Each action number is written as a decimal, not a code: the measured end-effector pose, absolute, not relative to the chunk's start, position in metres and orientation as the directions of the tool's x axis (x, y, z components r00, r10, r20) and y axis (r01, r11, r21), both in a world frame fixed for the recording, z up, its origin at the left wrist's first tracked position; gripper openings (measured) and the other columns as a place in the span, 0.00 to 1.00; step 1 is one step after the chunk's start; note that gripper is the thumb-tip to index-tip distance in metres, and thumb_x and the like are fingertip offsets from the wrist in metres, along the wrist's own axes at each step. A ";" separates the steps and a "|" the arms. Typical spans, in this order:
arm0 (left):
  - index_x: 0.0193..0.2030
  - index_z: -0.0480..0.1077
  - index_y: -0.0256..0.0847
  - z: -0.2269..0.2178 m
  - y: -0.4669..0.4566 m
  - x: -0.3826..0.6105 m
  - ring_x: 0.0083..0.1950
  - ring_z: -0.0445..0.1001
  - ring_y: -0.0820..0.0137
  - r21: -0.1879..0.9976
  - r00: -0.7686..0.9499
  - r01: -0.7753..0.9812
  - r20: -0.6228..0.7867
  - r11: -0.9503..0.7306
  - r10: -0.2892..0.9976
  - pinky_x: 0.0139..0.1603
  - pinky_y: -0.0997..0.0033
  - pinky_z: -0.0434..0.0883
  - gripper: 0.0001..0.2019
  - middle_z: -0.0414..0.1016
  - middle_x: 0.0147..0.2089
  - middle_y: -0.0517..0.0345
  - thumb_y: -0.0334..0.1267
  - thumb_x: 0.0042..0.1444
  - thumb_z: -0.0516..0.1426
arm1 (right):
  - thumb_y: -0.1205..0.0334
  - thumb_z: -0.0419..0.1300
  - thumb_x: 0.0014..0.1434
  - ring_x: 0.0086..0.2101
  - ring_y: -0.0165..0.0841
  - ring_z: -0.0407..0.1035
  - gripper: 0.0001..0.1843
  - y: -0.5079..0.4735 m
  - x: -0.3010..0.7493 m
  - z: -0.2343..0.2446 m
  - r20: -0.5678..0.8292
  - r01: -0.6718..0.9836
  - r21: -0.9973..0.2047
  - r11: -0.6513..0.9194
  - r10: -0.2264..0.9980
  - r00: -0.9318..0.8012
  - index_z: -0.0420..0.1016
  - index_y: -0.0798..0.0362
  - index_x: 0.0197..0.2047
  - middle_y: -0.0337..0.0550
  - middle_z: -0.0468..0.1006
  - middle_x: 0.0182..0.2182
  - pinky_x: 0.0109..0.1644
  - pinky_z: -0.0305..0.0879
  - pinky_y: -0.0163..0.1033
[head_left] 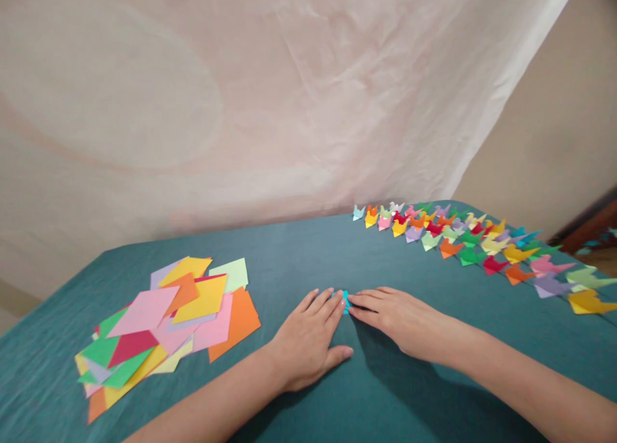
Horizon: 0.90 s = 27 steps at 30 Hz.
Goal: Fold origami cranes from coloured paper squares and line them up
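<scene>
Fingers (324, 305) of the left hand (308, 343) lie stretched flat and close together on the teal tablecloth (299, 250), tips resting on a small turquoise folded paper (345, 299), thumb splayed out to the side. Right hand (398, 317) meets it from the other side, fingers just as long and flat, tips touching that same paper; nothing is gripped, it is simply pressed down between the two sets of fingertips. That little paper sits near the middle of the table, mostly covered, only a sliver showing. Off to the left, well apart, a loose heap of coloured paper squares (164, 321). Over on the right, rows of folded paper birds (463, 240) in many colours. Behind it all, a pale creased backdrop cloth (241, 108).
</scene>
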<state>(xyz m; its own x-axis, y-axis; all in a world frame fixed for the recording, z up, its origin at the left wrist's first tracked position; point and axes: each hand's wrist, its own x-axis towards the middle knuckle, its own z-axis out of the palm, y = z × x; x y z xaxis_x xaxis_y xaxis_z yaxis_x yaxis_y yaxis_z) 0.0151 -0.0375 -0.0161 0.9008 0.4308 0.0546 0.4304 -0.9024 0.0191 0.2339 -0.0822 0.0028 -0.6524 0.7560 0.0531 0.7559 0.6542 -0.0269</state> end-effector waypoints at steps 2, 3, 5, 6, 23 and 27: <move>0.65 0.48 0.36 -0.016 -0.038 0.016 0.67 0.48 0.62 0.008 0.900 0.432 0.064 -0.902 0.431 0.65 0.59 0.45 0.32 0.50 0.67 0.49 0.57 0.61 0.38 | 0.74 0.50 0.58 0.51 0.40 0.65 0.21 -0.082 0.232 0.002 0.080 0.760 -0.020 0.650 0.759 -0.646 0.68 0.54 0.54 0.51 0.69 0.54 0.52 0.63 0.48; 0.65 0.50 0.36 -0.015 -0.038 0.016 0.67 0.48 0.61 -0.001 0.900 0.431 0.073 -0.902 0.430 0.65 0.59 0.45 0.32 0.51 0.66 0.49 0.57 0.61 0.38 | 0.74 0.50 0.58 0.51 0.40 0.65 0.20 -0.082 0.232 0.002 0.092 0.760 -0.019 0.650 0.758 -0.646 0.69 0.54 0.53 0.51 0.70 0.53 0.52 0.63 0.47; 0.64 0.51 0.37 -0.015 -0.038 0.016 0.67 0.48 0.61 -0.021 0.897 0.436 0.093 -0.900 0.432 0.65 0.59 0.46 0.32 0.53 0.66 0.49 0.57 0.61 0.39 | 0.73 0.50 0.59 0.50 0.40 0.66 0.19 -0.080 0.231 0.001 0.107 0.756 -0.018 0.654 0.753 -0.649 0.70 0.54 0.51 0.51 0.71 0.51 0.52 0.63 0.47; 0.64 0.52 0.37 -0.015 -0.038 0.016 0.67 0.49 0.60 -0.029 0.895 0.440 0.101 -0.898 0.435 0.65 0.58 0.46 0.32 0.54 0.65 0.49 0.58 0.60 0.40 | 0.73 0.50 0.59 0.50 0.40 0.66 0.18 -0.080 0.231 0.001 0.107 0.753 -0.018 0.658 0.750 -0.653 0.71 0.54 0.50 0.51 0.72 0.51 0.51 0.64 0.47; 0.60 0.58 0.39 -0.003 -0.040 0.013 0.63 0.55 0.57 0.007 0.885 0.460 0.082 -0.888 0.459 0.62 0.56 0.52 0.28 0.62 0.59 0.48 0.56 0.58 0.48 | 0.75 0.50 0.55 0.53 0.37 0.60 0.22 -0.069 0.236 -0.004 0.067 0.686 -0.168 0.708 0.703 -0.709 0.70 0.54 0.52 0.47 0.71 0.52 0.56 0.56 0.46; 0.57 0.60 0.40 0.000 -0.041 0.013 0.63 0.56 0.56 0.027 0.873 0.477 0.099 -0.879 0.477 0.62 0.54 0.54 0.27 0.63 0.57 0.47 0.55 0.57 0.50 | 0.75 0.50 0.54 0.53 0.37 0.60 0.23 -0.069 0.236 -0.003 0.076 0.683 -0.189 0.705 0.704 -0.706 0.71 0.54 0.52 0.47 0.72 0.51 0.56 0.56 0.45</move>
<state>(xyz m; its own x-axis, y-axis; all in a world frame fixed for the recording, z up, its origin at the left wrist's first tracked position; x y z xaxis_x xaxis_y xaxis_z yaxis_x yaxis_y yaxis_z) 0.0130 -0.0412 0.0003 0.8734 0.4768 0.0990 0.4766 -0.8787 0.0269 0.2355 -0.0687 -0.0030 -0.7058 0.7043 0.0762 0.6834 0.7053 -0.1885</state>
